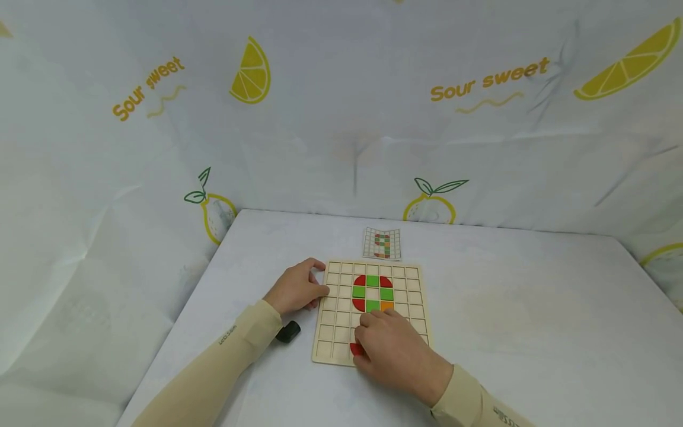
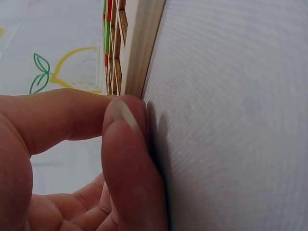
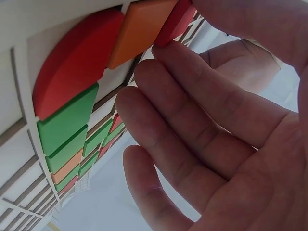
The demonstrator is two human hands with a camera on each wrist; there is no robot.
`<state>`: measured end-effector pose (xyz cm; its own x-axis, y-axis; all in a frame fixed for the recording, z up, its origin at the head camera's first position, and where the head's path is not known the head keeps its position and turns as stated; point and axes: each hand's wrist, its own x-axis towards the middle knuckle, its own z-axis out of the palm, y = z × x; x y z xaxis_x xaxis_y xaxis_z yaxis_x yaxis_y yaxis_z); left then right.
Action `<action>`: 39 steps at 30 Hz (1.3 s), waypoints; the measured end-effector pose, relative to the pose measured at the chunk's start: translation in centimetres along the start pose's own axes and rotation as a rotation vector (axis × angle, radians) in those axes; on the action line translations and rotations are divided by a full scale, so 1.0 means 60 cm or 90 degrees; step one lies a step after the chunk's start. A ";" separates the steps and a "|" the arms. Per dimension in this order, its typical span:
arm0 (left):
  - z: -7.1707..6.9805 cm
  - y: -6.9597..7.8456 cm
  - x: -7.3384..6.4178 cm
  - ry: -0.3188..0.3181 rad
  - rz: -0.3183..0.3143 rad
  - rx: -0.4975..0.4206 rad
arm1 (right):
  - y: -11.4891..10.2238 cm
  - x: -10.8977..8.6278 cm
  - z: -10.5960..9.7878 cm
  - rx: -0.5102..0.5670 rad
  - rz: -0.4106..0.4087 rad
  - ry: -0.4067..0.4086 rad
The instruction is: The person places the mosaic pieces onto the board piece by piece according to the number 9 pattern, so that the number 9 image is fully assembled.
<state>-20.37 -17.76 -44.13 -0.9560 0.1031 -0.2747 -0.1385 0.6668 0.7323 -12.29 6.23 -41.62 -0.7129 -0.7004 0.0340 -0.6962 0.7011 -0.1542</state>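
A square wooden grid board [image 1: 332, 333] lies on the table, with red, green and orange tiles set in a ring in its upper middle. My left hand [image 1: 299, 287] holds the board's left edge; its thumb and a finger meet against that edge in the left wrist view. Over the lower part of the board, my right hand [image 1: 397, 353] has thumb and index finger at a red rounded tile [image 3: 175, 24] in the bottom row. Beside it sit an orange square tile [image 3: 139, 31] and a red quarter-round tile [image 3: 79, 65]. The hand hides several cells in the head view.
A small card [image 1: 369, 243] printed with a grid and coloured pattern lies just beyond the board. Near the left forearm is a small black object [image 1: 289, 332]. A white lemon-print cloth [image 1: 341, 118] hangs behind the white table [image 1: 507, 308].
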 end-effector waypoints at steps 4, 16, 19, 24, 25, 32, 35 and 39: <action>-0.001 0.001 0.000 -0.002 0.002 0.000 | 0.001 -0.001 0.001 -0.005 -0.001 0.002; -0.003 0.000 -0.004 0.000 -0.004 0.005 | -0.001 0.000 0.002 -0.003 0.010 -0.008; -0.003 0.000 -0.005 0.000 -0.003 0.002 | -0.001 0.000 0.003 -0.011 0.009 0.002; -0.001 0.001 -0.004 -0.002 -0.001 -0.002 | 0.000 -0.003 0.003 -0.017 0.009 0.010; 0.000 0.002 -0.004 -0.002 0.000 -0.004 | 0.000 -0.004 0.002 -0.018 0.008 0.012; -0.001 -0.003 -0.002 -0.012 -0.004 -0.015 | 0.027 -0.007 -0.013 0.035 0.029 0.015; -0.010 -0.012 -0.012 -0.004 -0.015 0.005 | 0.066 -0.018 -0.023 0.059 0.094 0.037; -0.038 -0.032 -0.043 0.072 0.004 0.080 | 0.140 -0.044 -0.031 0.052 0.176 0.080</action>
